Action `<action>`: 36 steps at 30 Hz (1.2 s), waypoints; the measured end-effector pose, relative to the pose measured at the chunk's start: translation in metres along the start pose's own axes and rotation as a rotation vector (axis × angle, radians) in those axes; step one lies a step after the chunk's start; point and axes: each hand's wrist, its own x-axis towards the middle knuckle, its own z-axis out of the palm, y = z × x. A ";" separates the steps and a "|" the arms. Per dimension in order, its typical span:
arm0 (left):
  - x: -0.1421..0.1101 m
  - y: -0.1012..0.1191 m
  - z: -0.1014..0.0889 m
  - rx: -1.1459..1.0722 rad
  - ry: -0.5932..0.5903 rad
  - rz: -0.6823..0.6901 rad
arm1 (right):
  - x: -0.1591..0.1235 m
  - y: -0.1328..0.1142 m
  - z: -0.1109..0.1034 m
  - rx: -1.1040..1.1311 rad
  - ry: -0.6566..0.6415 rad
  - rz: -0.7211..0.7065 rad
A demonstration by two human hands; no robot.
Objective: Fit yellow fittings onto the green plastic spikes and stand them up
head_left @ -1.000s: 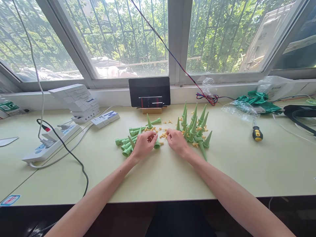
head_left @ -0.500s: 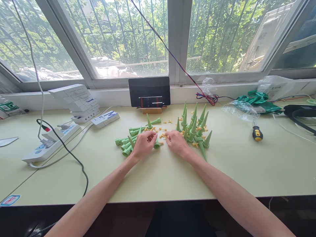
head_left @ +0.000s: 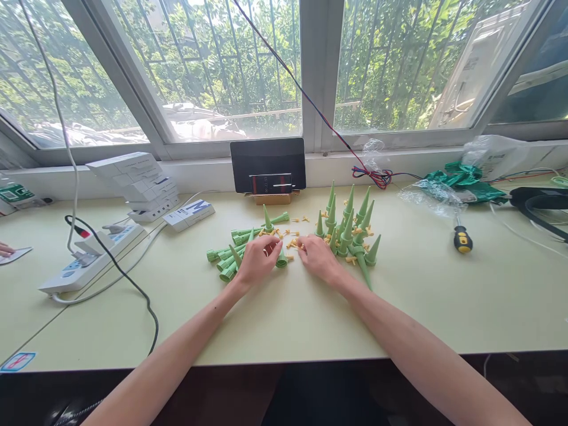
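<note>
My left hand is curled, thumb and fingers closed around a green plastic spike whose ringed end shows below the thumb. Close by on the right, my right hand has its fingertips pinched low over small yellow plastic valves; what lies between those fingertips is hidden. Left of my left hand lie several green plastic tubes, with a few pointed green spikes among them. Beyond my right hand stands a cluster of green cone spikes, several with yellow valves at their sides; one points toward me.
A phone leans on a dark tablet at the back. White boxes and a power strip are left. A screwdriver and green plastic packaging lie right. Another person's hand touches paper far left.
My two hands have barely moved, the right fingertips shifting only slightly. Another person's hand has come into view at the far left edge, on the paper.
</note>
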 end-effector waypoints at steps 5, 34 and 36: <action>0.000 0.001 0.000 -0.005 0.005 0.008 | 0.001 -0.002 -0.001 0.081 0.038 0.012; 0.001 0.004 -0.002 -0.128 -0.053 0.050 | -0.001 -0.015 -0.005 0.512 0.143 -0.054; 0.001 0.002 -0.002 -0.129 -0.039 0.030 | -0.001 -0.015 -0.006 0.550 0.129 -0.046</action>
